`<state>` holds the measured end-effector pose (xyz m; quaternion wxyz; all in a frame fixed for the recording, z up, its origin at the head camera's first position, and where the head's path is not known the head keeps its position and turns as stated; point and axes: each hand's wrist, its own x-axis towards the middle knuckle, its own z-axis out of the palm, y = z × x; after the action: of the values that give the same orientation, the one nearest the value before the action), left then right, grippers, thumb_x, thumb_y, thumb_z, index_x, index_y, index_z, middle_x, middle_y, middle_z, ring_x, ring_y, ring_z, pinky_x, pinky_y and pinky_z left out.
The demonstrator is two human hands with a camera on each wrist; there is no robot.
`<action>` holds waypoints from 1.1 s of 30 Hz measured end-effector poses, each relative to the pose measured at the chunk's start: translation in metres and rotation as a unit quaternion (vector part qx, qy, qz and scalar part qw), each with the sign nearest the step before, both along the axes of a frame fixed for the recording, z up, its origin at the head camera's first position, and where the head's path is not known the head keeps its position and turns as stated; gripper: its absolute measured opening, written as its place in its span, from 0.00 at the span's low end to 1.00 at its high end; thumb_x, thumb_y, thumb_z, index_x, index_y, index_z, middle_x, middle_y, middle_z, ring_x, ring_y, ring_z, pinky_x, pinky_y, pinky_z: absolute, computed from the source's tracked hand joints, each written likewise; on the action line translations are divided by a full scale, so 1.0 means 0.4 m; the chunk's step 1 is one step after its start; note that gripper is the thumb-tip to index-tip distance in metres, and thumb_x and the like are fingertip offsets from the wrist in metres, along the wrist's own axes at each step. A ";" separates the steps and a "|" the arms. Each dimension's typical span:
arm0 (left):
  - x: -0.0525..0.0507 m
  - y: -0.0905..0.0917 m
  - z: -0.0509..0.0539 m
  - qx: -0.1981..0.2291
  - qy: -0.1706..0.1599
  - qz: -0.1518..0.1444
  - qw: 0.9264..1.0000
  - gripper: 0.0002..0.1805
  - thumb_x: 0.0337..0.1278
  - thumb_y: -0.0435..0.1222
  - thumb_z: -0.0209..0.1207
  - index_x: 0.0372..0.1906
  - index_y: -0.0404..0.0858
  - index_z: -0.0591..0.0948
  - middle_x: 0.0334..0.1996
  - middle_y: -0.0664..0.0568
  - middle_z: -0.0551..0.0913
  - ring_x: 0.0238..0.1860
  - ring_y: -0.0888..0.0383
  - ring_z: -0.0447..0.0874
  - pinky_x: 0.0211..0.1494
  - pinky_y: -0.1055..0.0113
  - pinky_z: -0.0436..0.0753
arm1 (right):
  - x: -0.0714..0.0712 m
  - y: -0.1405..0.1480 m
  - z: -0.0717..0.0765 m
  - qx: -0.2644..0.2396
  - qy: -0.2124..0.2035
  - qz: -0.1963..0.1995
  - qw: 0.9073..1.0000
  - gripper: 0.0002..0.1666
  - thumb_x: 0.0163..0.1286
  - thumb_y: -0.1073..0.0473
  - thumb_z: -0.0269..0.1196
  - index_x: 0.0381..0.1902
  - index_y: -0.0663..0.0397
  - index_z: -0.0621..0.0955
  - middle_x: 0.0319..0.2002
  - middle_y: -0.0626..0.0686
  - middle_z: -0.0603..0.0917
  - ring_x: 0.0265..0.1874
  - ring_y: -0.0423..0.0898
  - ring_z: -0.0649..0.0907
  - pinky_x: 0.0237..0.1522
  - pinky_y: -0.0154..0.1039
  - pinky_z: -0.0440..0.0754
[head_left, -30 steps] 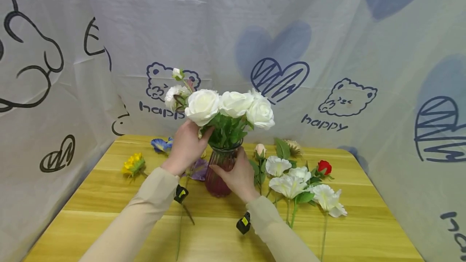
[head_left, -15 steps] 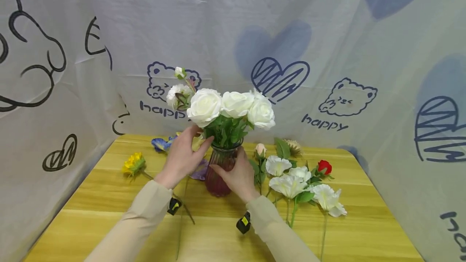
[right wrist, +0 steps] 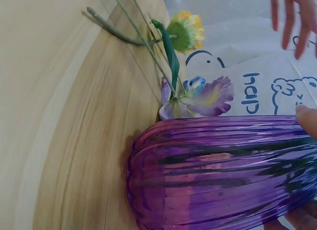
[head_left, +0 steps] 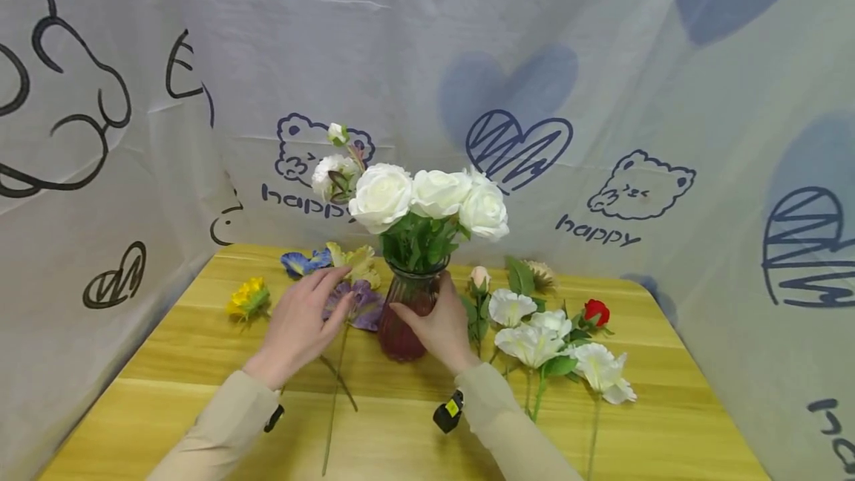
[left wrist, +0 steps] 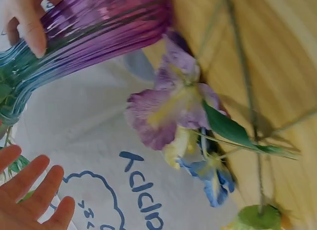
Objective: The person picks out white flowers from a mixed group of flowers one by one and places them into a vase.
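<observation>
My right hand (head_left: 444, 325) grips the ribbed glass vase (right wrist: 213, 175), purple low down and bluish at the neck, which stands upright on the table. White roses (head_left: 381, 199) with green leaves rise from its mouth, and a smaller white bloom with a bud (head_left: 337, 133) leans out to the left. Apart from the vase, my left hand (head_left: 300, 321) hovers with loose, spread fingers and holds nothing. Close beyond it lie a purple iris (left wrist: 171, 106), a yellow iris (head_left: 361, 262) and a blue iris (head_left: 306, 263). Stems inside the vase show only dimly through the glass.
To the left lies a yellow sunflower (head_left: 249, 298). Right of the vase are a pale rosebud (head_left: 479, 278), several white flowers (head_left: 531, 344), a red rose (head_left: 596, 312) and a beige flower (head_left: 541, 275). A printed cloth (head_left: 414, 58) hangs behind the wooden table (head_left: 387, 436).
My left hand has let go of the flower stems under the left white rose and moved down and left, away from the vase. The right hand keeps its hold.
</observation>
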<state>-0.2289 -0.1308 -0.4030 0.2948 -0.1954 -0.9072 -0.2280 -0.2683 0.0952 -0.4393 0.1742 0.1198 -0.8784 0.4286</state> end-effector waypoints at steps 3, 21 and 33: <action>0.016 -0.011 -0.011 -0.028 -0.003 -0.011 1.000 0.23 0.68 0.41 0.60 0.63 0.36 0.78 0.57 0.41 0.83 0.53 0.42 0.85 0.57 0.44 0.83 | -0.001 0.003 0.000 -0.010 -0.007 0.008 1.000 0.53 0.60 0.40 0.73 0.73 0.58 0.63 0.64 0.63 0.78 0.62 0.61 0.80 0.62 0.59 0.80; 0.090 0.040 -0.082 -0.088 -0.066 -0.033 0.993 0.22 0.65 0.40 0.62 0.62 0.39 0.79 0.58 0.45 0.83 0.58 0.44 0.83 0.65 0.44 0.80 | 0.051 0.099 -0.034 -0.119 -0.067 0.080 0.987 0.40 0.69 0.49 0.68 0.72 0.52 0.66 0.67 0.59 0.76 0.68 0.59 0.76 0.68 0.57 0.77; 0.118 0.157 -0.116 -0.121 -0.077 -0.115 0.983 0.21 0.68 0.36 0.59 0.64 0.44 0.78 0.59 0.48 0.82 0.57 0.49 0.83 0.61 0.50 0.83 | 0.171 0.276 -0.037 -0.098 -0.054 0.055 0.992 0.20 0.71 0.65 0.64 0.59 0.54 0.79 0.54 0.59 0.85 0.49 0.55 0.87 0.45 0.32 0.87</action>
<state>-0.1815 -0.0679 -0.4494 0.1699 -0.3148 -0.9194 -0.1635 -0.2001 0.2056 -0.4541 0.1132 0.1271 -0.8325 0.5272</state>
